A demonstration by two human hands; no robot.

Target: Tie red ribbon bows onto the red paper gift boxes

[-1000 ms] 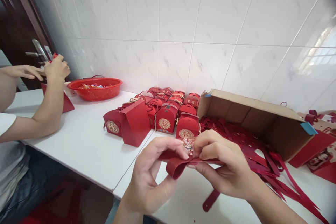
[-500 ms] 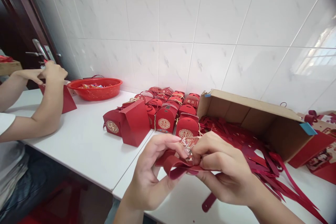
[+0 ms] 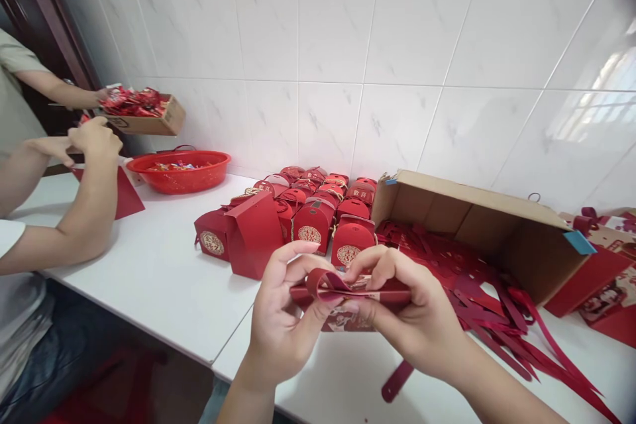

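Between my two hands is a small red gift box (image 3: 350,321) with printed figures on its side, held above the table. A looped dark red strap (image 3: 320,283) curls over its top. My left hand (image 3: 291,318) grips the left side, with the thumb below the loop and the fingers behind. My right hand (image 3: 412,308) pinches the top edge on the right, thumb in front. Below my right hand, another strap end (image 3: 396,381) lies on the table. Behind my hands stand several red boxes with gold emblems, among them a round-topped box (image 3: 313,225).
To the right, a cardboard box (image 3: 477,195) lies on its side with red straps (image 3: 477,291) spilling out. A red basin (image 3: 183,175) holds wrapped sweets. At left one person's arms (image 3: 84,212) work on a red box; another person's hand (image 3: 102,98) holds a carton (image 3: 149,124) of red packets.
My hands have tilted the box so its printed front shows, and the right fingers have moved to its top edge. At far left, another person has come in carrying a carton of red packets.
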